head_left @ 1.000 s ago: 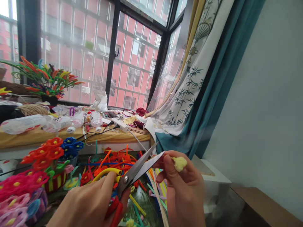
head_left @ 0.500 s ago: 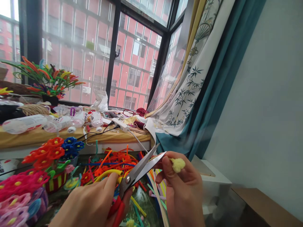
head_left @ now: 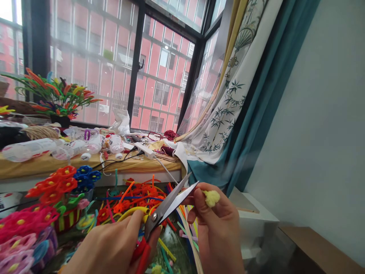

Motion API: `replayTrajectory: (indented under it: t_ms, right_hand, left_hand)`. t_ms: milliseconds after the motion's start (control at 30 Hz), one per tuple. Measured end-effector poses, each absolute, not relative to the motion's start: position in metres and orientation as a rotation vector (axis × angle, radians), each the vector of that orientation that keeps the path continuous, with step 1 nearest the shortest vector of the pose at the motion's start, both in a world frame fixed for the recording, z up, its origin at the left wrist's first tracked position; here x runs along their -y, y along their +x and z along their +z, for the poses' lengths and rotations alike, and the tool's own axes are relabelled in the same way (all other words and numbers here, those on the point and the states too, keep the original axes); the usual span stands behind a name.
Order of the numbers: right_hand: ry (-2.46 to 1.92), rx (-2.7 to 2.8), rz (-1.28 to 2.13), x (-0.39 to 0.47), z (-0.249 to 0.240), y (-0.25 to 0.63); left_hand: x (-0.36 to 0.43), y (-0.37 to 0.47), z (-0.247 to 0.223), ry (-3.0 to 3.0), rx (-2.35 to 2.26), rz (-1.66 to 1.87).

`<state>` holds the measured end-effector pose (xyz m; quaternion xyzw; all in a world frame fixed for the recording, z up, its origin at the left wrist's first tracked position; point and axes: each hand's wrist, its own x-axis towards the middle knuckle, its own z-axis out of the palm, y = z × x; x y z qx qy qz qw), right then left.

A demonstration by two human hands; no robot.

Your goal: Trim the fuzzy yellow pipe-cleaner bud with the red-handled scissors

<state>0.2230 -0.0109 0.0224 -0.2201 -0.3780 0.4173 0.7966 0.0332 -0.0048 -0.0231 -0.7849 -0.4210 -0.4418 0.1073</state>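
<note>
My left hand (head_left: pixel 110 243) is closed on a pair of red-handled scissors (head_left: pixel 167 207). Their blades are parted and point up and to the right, with the tips by the fingers of my right hand (head_left: pixel 215 224). That hand pinches a small pale yellow fuzzy pipe cleaner ball (head_left: pixel 211 198) between thumb and fingers. Its stem is mostly hidden by the fingers and the blades. A thick yellow pipe cleaner (head_left: pixel 132 211) shows just behind my left fingers; whether they touch it I cannot tell.
Orange pipe cleaner flowers (head_left: pixel 137 192) and loose stems cover the table. Potted red flowers (head_left: pixel 61 182) and pink flowers (head_left: pixel 25 222) stand at the left. Plastic bottles (head_left: pixel 34 149) and a power strip (head_left: pixel 145 150) lie on the windowsill. A cardboard box (head_left: pixel 319 243) sits at lower right.
My right hand has shifted slightly left with the yellow ball, which has turned a little. The scissors stay parted, almost in the same place.
</note>
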Motion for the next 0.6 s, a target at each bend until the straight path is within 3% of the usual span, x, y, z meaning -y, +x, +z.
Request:
replayTrajectory:
  t_ms: [133, 600]
  right_hand:
    - [-0.487, 0.749, 0.903, 0.013, 0.027, 0.218]
    - [-0.489, 0.660, 1.065, 0.012, 0.016, 0.220]
  left_hand:
    - [0.003, 0.031, -0.014, -2.279, 0.938, -1.217]
    - [-0.001, 0.029, -0.026, -2.183, 0.935, -1.040]
